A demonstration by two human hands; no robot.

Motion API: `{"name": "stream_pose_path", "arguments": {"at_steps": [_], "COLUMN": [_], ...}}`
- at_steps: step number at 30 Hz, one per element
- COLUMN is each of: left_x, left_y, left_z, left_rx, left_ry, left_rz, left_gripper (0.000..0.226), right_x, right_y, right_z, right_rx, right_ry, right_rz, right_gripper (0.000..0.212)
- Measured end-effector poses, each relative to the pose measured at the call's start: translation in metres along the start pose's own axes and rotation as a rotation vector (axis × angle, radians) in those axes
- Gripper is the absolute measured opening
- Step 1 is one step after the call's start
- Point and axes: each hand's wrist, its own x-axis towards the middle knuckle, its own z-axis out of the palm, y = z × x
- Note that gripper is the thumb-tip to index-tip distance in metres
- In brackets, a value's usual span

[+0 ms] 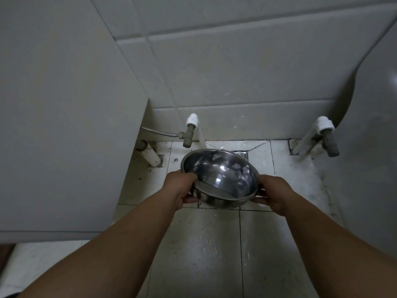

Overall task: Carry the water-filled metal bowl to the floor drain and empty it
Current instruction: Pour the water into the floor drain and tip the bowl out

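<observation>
Tiled floor [193, 244], drain [240, 153] by wall. Left hand [182, 190] and right hand [274, 194] hold tilted metal bowl [221, 175] above it, fingers clamping opposite rims.

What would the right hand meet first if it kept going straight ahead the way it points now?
Probably the wet floor tiles beside the floor drain, then the tiled wall. The right hand grips the metal bowl; depth is uncertain.

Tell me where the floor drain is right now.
In the head view, the floor drain sits at the back of the tiled floor near the wall, between the two pipe valves, mostly hidden behind the far rim of the metal bowl.
</observation>
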Motion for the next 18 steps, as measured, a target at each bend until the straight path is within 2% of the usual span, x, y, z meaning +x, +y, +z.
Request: {"name": "stream_pose_path", "arguments": {"at_steps": [6, 14, 18], "left_x": [-0.0001, -0.0004, 0.0004], "left_y": [0.0009, -0.0025, -0.0037], "left_z": [0.0014, 0.0007, 0.0013], "left_rx": [0.01, -0.023, -0.052], "left_ry": [0.009, -0.021, -0.017], "left_rz": [0.002, 0.038, 0.046], "left_gripper": [0.016, 0.043, 0.045], "right_x": [-0.0001, 0.0003, -0.0006], "right_y": [-0.0003, 0.0004, -0.0006], "right_z": [0.0001, -0.001, -0.0018], "right_rx": [0.007, 0.009, 0.011], "right_ry": [0.007, 0.008, -0.001], "right_rz": [0.012, -0.003, -0.004], "right_gripper": [0.023, 0.019, 0.021]}}
